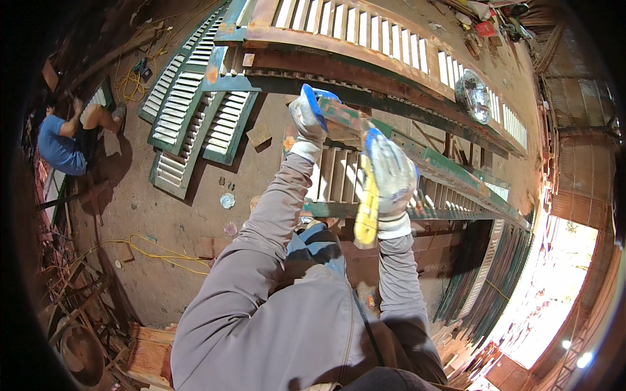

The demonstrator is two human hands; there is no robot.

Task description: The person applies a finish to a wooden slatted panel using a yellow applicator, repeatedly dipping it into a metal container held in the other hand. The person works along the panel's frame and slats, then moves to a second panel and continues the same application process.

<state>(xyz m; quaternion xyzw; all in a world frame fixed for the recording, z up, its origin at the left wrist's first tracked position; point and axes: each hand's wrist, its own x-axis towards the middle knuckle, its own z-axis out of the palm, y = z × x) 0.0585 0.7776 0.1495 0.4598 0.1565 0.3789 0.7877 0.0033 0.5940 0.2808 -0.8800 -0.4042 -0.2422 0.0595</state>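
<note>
Both my hands wear white work gloves with blue on the fingers. My left hand (308, 118) is closed on the near left corner of a worn green louvered shutter (407, 151), which stands on edge in front of me. In my right hand (393, 173) is a yellow-handled tool (367, 212), held upright against the shutter's edge, just right of my left hand. The glove covers part of the tool, so its exact kind cannot be made out. Patches of bare wood and reddish-brown show through the shutter's green paint.
Beyond lies another louvered shutter (365, 26) with a clear plastic-looking container (473, 96). Several green shutters (179, 120) lie on the floor at left; more (486, 274) are stacked at right. A person in blue (62, 143) crouches far left. A yellow cord (153, 251) crosses the floor.
</note>
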